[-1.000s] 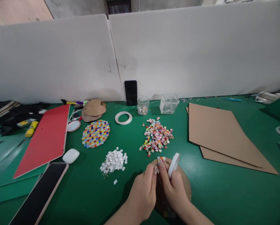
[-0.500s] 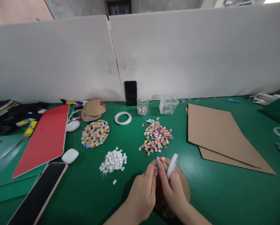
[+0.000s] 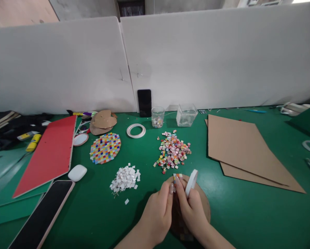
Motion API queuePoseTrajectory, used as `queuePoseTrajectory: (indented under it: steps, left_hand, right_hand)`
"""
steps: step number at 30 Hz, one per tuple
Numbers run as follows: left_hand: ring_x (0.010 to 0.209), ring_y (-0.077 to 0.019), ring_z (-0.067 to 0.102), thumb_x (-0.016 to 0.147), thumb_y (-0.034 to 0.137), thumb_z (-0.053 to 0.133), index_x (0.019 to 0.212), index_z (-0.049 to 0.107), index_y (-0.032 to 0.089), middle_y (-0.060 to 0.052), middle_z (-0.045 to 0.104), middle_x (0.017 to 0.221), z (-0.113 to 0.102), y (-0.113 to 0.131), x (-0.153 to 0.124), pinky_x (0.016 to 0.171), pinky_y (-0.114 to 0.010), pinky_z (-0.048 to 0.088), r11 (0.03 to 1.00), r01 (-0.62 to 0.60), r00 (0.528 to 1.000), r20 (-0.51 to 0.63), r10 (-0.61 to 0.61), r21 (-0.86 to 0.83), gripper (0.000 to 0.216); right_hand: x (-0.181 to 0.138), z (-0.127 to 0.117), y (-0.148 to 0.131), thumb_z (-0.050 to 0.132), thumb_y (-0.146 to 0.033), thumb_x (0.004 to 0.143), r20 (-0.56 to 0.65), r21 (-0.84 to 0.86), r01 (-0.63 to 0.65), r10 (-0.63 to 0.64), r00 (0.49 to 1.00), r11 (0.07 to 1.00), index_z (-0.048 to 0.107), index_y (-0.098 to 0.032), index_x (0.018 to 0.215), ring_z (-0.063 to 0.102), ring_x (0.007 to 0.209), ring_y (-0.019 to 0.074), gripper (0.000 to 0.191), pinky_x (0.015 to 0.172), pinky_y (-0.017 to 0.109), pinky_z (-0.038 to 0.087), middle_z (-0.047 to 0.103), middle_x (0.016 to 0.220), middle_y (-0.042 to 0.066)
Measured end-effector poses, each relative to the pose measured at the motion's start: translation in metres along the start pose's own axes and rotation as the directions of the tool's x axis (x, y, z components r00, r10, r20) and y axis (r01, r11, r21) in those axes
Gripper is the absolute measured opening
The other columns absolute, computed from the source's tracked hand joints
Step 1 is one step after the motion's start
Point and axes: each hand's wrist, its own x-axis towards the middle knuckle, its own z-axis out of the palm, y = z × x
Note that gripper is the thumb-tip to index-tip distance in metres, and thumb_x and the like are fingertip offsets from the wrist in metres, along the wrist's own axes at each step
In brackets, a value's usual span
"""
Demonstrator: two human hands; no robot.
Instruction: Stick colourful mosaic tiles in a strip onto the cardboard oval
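My left hand (image 3: pixel 157 214) and my right hand (image 3: pixel 191 211) meet fingertip to fingertip over a round brown cardboard disc (image 3: pixel 205 207) near the table's front edge. Both hands are closed in a pinch on something small that I cannot make out. My right hand also carries a white tape roll (image 3: pixel 191 182) standing on edge. A few coloured tiles (image 3: pixel 178 176) sit on the disc's far rim, just beyond my fingertips. A heap of loose coloured tiles (image 3: pixel 172 151) lies behind the disc, and a pile of white paper squares (image 3: pixel 125 177) lies to its left.
A finished round tile mosaic (image 3: pixel 105 148), a second white tape ring (image 3: pixel 136 130), a glass cup (image 3: pixel 158 116) and a clear box (image 3: pixel 186 114) stand further back. Brown cardboard sheets (image 3: pixel 244 150) lie right; a red board (image 3: pixel 49 152), white case (image 3: pixel 77 172) and phone (image 3: pixel 44 214) lie left.
Both hands stay pinched together over the disc with only slight shifts of the fingers. The view has drifted a little.
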Motion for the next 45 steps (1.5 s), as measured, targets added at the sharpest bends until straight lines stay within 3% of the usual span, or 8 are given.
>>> queuePoseTrajectory:
  steps: [4, 7, 13, 19, 23, 30, 39, 45]
  left_hand:
    - [0.072, -0.0167, 0.061, 0.097, 0.029, 0.023, 0.093, 0.045, 0.020, -0.006, 0.063, 0.085, -0.001, 0.001, 0.000, 0.061, -0.024, 0.041, 1.000, 0.004, 1.000, 0.014, -0.004, 0.010, 0.025]
    - [0.068, -0.0157, 0.060, 0.096, 0.028, 0.023, 0.091, 0.044, 0.020, -0.005, 0.062, 0.083, -0.001, 0.000, 0.000, 0.058, -0.023, 0.040, 1.000, 0.011, 1.000, 0.016, -0.012, 0.004, 0.023]
    - [0.053, -0.0122, 0.049, 0.096, 0.030, 0.026, 0.078, 0.041, 0.020, 0.005, 0.043, 0.053, -0.001, 0.001, 0.002, 0.050, -0.021, 0.035, 0.991, 0.009, 1.000, 0.023, -0.006, -0.132, 0.025]
    - [0.049, -0.0109, 0.043, 0.096, 0.032, 0.025, 0.076, 0.039, 0.021, 0.006, 0.037, 0.053, -0.001, 0.004, 0.003, 0.050, -0.021, 0.034, 0.988, 0.013, 1.000, -0.004, -0.014, -0.152, 0.027]
    - [0.050, -0.0115, 0.043, 0.096, 0.033, 0.026, 0.078, 0.041, 0.021, 0.006, 0.038, 0.054, -0.002, 0.005, 0.002, 0.049, -0.021, 0.033, 0.989, 0.003, 1.000, -0.013, -0.006, -0.150, 0.026]
    - [0.048, -0.0105, 0.039, 0.096, 0.037, 0.027, 0.081, 0.041, 0.020, 0.005, 0.040, 0.056, -0.006, 0.003, 0.004, 0.046, -0.020, 0.028, 0.984, 0.059, 0.997, 0.067, -0.049, -0.166, 0.026]
    - [0.049, -0.0098, 0.036, 0.096, 0.037, 0.027, 0.075, 0.038, 0.020, 0.005, 0.038, 0.058, -0.011, -0.002, 0.009, 0.046, -0.021, 0.025, 0.982, 0.112, 0.993, 0.060, -0.104, -0.150, 0.029]
    - [0.050, -0.0100, 0.036, 0.096, 0.036, 0.026, 0.076, 0.038, 0.020, 0.005, 0.037, 0.058, -0.009, -0.006, 0.008, 0.047, -0.021, 0.025, 0.985, 0.105, 0.993, 0.059, -0.098, -0.140, 0.028]
  right_hand:
    - [0.001, 0.001, 0.000, 0.041, -0.042, 0.091, -0.019, 0.001, -0.004, 0.004, 1.000, 1.000, 0.059, -0.018, 0.077, 0.057, 0.070, 0.0182, 0.034, 0.071, 0.029, 0.047, 0.061, 0.072, 0.005]
    - [-0.001, 0.001, -0.001, 0.040, -0.043, 0.091, -0.002, 0.009, -0.046, 0.046, 0.999, 0.999, 0.058, -0.018, 0.075, 0.054, 0.063, 0.0170, 0.035, 0.063, 0.028, 0.047, 0.057, 0.065, 0.003]
    - [-0.001, -0.003, -0.004, 0.039, -0.046, 0.091, 0.042, -0.001, -0.040, 0.040, 0.998, 0.999, 0.055, -0.019, 0.070, 0.047, 0.051, 0.0139, 0.039, 0.049, 0.025, 0.040, 0.049, 0.056, -0.001]
    - [0.000, -0.002, -0.007, 0.041, -0.044, 0.090, 0.001, 0.014, 0.008, -0.008, 1.000, 1.000, 0.050, -0.020, 0.065, 0.050, 0.055, 0.0146, 0.036, 0.051, 0.025, 0.043, 0.046, 0.054, -0.002]
    - [0.001, -0.003, -0.004, 0.041, -0.043, 0.091, 0.017, -0.006, 0.048, -0.048, 0.999, 0.999, 0.055, -0.019, 0.068, 0.050, 0.056, 0.0144, 0.036, 0.054, 0.025, 0.044, 0.052, 0.059, 0.000]
    - [0.003, -0.002, 0.003, 0.042, -0.047, 0.090, 0.031, 0.022, -0.007, 0.006, 1.000, 1.000, 0.064, -0.018, 0.075, 0.052, 0.054, 0.0150, 0.039, 0.057, 0.025, 0.047, 0.057, 0.059, 0.001]
    - [0.003, 0.001, 0.003, 0.041, -0.042, 0.091, 0.047, -0.065, 0.017, -0.014, 0.999, 0.998, 0.068, -0.020, 0.086, 0.059, 0.067, 0.0190, 0.035, 0.066, 0.029, 0.050, 0.065, 0.073, 0.005]
    - [0.002, 0.001, -0.001, 0.042, -0.042, 0.091, 0.056, -0.043, -0.013, 0.015, 0.998, 0.999, 0.068, -0.021, 0.084, 0.057, 0.061, 0.0183, 0.034, 0.067, 0.031, 0.050, 0.061, 0.063, 0.002]
